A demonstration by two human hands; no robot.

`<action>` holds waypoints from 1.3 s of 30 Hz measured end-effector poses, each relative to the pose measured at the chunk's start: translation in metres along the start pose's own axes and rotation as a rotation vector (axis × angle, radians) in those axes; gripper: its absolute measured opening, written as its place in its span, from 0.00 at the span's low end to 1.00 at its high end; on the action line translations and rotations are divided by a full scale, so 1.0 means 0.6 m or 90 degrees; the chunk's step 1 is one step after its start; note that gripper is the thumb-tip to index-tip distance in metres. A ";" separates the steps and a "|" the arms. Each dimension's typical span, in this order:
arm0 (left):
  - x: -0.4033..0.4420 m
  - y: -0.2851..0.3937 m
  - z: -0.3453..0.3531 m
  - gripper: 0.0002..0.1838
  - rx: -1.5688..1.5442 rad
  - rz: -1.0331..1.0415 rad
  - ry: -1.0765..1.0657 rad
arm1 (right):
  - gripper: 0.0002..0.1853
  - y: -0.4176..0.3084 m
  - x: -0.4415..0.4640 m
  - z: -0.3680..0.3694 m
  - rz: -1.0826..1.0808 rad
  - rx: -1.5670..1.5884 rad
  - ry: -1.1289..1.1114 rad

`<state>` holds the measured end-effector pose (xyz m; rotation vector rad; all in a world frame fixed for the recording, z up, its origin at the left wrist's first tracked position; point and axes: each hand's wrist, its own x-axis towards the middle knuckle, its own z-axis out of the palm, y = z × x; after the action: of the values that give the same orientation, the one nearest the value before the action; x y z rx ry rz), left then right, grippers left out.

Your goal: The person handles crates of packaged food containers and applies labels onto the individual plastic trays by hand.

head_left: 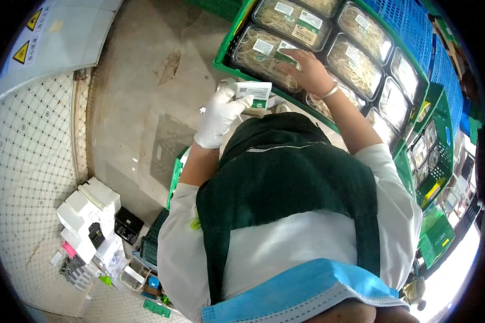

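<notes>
My left hand (pixel 216 119), in a white glove, is closed around a stack of printed labels (pixel 255 91) with white and green parts. It is beside the near left corner of a green crate (pixel 224 64). My right hand (pixel 309 74) is bare, its fingers stretched out over a clear plastic pack of bean sprouts (pixel 253 49) at the crate's left end. The fingertips lie at the green label (pixel 287 48) on that pack; whether they press on it I cannot tell. A white sticker (pixel 263 47) is also on the pack. Several similar packs (pixel 354 62) fill the crate.
Blue plastic crates (pixel 401 21) stand behind the green crate. Another green crate (pixel 434 145) with packs is at the right. White boxes (pixel 86 210) and a black crate (pixel 128 225) are on the left, near a quilted wall (pixel 27 140). Bare concrete floor (pixel 140 81) shows at left.
</notes>
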<state>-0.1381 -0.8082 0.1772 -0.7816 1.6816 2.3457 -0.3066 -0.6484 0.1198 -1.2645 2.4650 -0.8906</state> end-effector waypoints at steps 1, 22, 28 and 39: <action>0.021 -0.026 0.003 0.16 -0.010 0.055 -0.040 | 0.18 -0.028 -0.005 -0.027 0.045 0.145 -0.056; 0.064 0.022 0.104 0.14 0.009 0.128 -0.010 | 0.07 -0.058 -0.051 -0.081 0.072 0.293 -0.086; 0.079 0.019 0.097 0.19 -0.056 0.061 -0.015 | 0.06 -0.032 -0.025 -0.093 0.022 0.249 -0.093; 0.052 0.000 0.033 0.11 -0.015 -0.094 0.010 | 0.20 0.300 0.260 -0.124 0.056 -0.346 0.088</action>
<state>-0.1712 -0.7957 0.1665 -0.8982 1.5487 2.2684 -0.5524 -0.6626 0.0790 -1.2598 2.9713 -0.2937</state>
